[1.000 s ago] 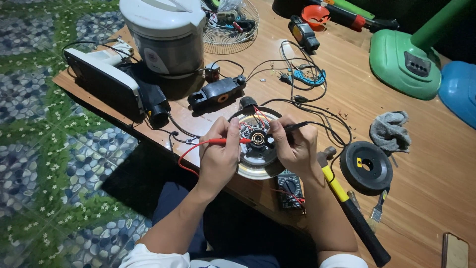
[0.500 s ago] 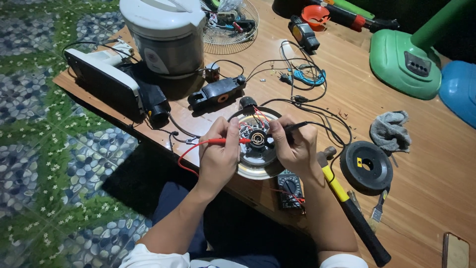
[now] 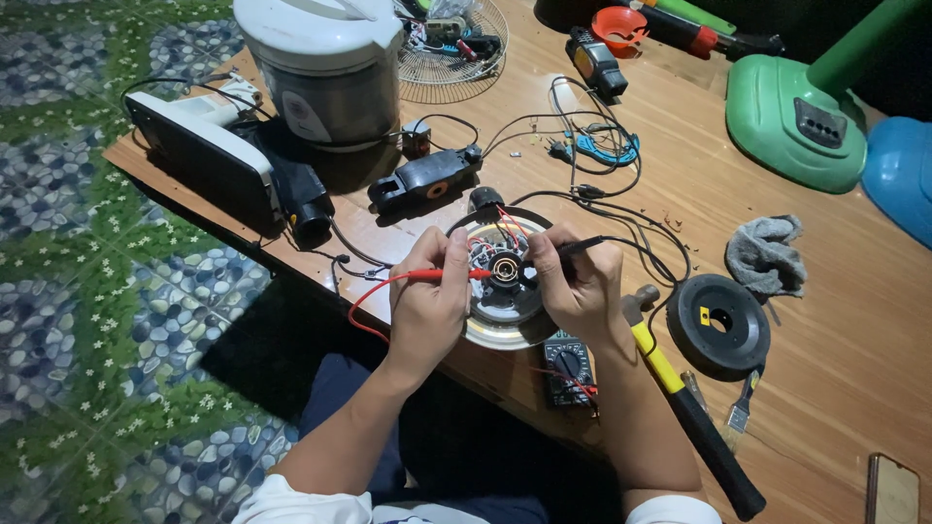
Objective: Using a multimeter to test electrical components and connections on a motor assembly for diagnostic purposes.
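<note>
A round silver fan motor point(image 3: 505, 320) with coloured wires lies on the wooden table point(image 3: 854, 388) in front of me. My left hand point(image 3: 427, 311) pinches a red test probe point(image 3: 442, 276) whose tip rests at the motor's windings. My right hand point(image 3: 578, 281) grips a black test probe point(image 3: 573, 248) and points it at the motor's centre. A small black multimeter point(image 3: 568, 364) sits below the motor, partly under my right wrist.
A yellow-and-black hammer point(image 3: 694, 412) and a brush point(image 3: 740, 412) lie right of my arm, beside a black round cover point(image 3: 718, 325) and grey rag point(image 3: 767, 254). A white rice cooker point(image 3: 325, 68), a black-and-white appliance point(image 3: 209, 155), a wire fan guard point(image 3: 456, 44) and green fan base point(image 3: 796, 116) stand farther back.
</note>
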